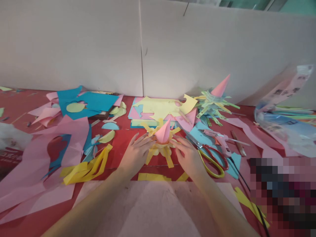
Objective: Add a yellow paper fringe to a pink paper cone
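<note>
In the middle of the red table stands a paper craft, a pink paper cone (163,132) on a base of yellow paper strips and petals (161,152). My left hand (138,149) is at its left side, fingertips against the base beside the cone. From the right, my right hand (189,154) touches the same base, its fingers bent toward the cone. The two hands hold the craft between them; some fingertips are hidden among the strips. Close to my right hand lie scissors (213,161) with red and yellow handles and a pink glue gun (221,140).
A similar craft with a pink cone (221,86) and green strips stands at the back right. Cut paper sheets (158,107) lie behind my hands. Yellow strips (86,169) and pink paper (32,177) cover the left. A black cable (249,187) runs along the right, near a plastic bag (283,126).
</note>
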